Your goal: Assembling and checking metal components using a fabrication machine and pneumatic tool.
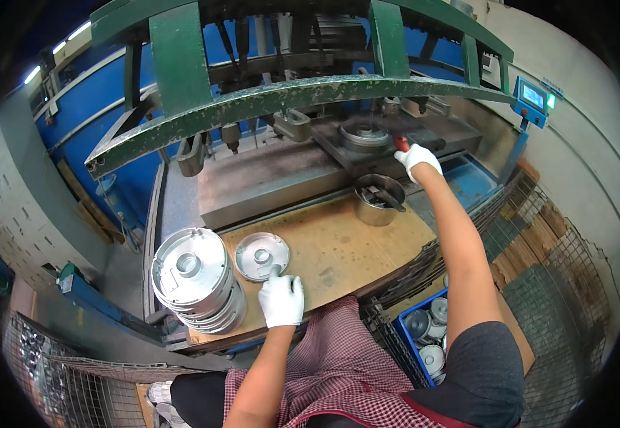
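Observation:
My left hand (281,302), in a white glove, is at the near edge of a round silver metal cover (273,246) lying flat on the board. One fingertip reaches onto its rim, while the thumb stands apart. Left of it rises a stack of similar covers (197,274). My right arm stretches forward; its gloved hand (420,160) is closed round a red handle (401,143), whose working end I cannot make out. Just left of that handle, a round metal part (365,135) sits on the machine's bed (281,175).
A green machine frame (281,96) hangs over the bed. On the wooden board (324,250) stands a metal pot (375,214) with dark pieces and a flat tool inside. Below right, a blue crate (415,349) holds more round parts. A control screen (533,96) is mounted at right.

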The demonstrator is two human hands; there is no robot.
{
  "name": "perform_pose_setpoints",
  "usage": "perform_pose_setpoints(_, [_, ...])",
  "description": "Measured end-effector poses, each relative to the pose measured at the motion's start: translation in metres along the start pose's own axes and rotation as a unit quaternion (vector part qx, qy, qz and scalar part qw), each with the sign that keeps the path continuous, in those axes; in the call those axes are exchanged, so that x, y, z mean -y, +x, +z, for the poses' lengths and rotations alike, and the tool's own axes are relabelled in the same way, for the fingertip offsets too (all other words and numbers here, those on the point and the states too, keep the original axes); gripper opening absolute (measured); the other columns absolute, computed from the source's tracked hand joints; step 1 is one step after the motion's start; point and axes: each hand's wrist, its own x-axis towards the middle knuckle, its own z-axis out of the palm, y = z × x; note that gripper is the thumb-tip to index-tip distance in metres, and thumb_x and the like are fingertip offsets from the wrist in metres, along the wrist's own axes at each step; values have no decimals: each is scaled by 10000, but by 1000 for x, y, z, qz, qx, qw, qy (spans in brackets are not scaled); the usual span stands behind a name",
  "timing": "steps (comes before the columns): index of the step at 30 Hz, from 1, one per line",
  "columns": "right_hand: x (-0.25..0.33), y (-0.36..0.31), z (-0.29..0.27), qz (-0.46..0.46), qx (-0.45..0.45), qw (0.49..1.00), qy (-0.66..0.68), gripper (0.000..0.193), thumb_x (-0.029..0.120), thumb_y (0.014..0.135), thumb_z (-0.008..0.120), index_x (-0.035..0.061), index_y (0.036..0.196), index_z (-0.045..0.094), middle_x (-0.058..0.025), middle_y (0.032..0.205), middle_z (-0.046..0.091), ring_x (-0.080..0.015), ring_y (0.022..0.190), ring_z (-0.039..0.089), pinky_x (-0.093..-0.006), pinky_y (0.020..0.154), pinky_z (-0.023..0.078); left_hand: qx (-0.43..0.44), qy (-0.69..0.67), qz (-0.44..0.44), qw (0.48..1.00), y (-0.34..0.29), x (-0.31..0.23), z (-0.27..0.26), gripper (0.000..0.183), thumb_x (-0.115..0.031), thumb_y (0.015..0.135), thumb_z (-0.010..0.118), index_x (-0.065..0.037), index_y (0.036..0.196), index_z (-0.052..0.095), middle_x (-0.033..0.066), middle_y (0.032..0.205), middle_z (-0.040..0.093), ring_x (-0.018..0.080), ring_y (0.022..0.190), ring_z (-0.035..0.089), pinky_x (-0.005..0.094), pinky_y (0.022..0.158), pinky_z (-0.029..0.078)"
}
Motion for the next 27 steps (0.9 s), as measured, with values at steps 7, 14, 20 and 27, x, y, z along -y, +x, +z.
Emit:
perform_pose_setpoints(7, [10,-14,8,-42,81,995,49,571,519,836,614,6,1083,664,-258,1089,644,-404,1046,612,-435,860,477,14,-5,-4,1000,1,1,-2,232,-252,824,631,-45,768,721,197,1254,590,368,790,658,460,737,525])
perform_pose_setpoints(14, [-6,-33,13,-32,63,992,109,590,533,834,618,33,1146,646,-226,1114,656,-367,1031,637,-408,874,479,12,-8,-1,1000,0,1,-1,232,-251,824,630,-44,768,721,198,1251,592,369,804,661,458,739,525])
perform_pose_setpoints(20, [-61,-62,10,1,44,975,218,608,503,789,685,43,1183,631,-180,1032,687,-279,889,663,-366,800,491,22,-24,-22,999,-2,-3,-7,187,-220,816,636,-57,833,726,204,1220,604,376,858,653,457,784,519])
perform_pose_setpoints(27, [-192,-83,51,88,-153,966,186,630,534,761,708,49,1157,644,-151,1012,692,-336,939,648,-426,823,484,20,-85,57,995,-3,4,-8,277,-249,865,585,-72,1068,650,158,1098,634,362,907,632,467,804,505])
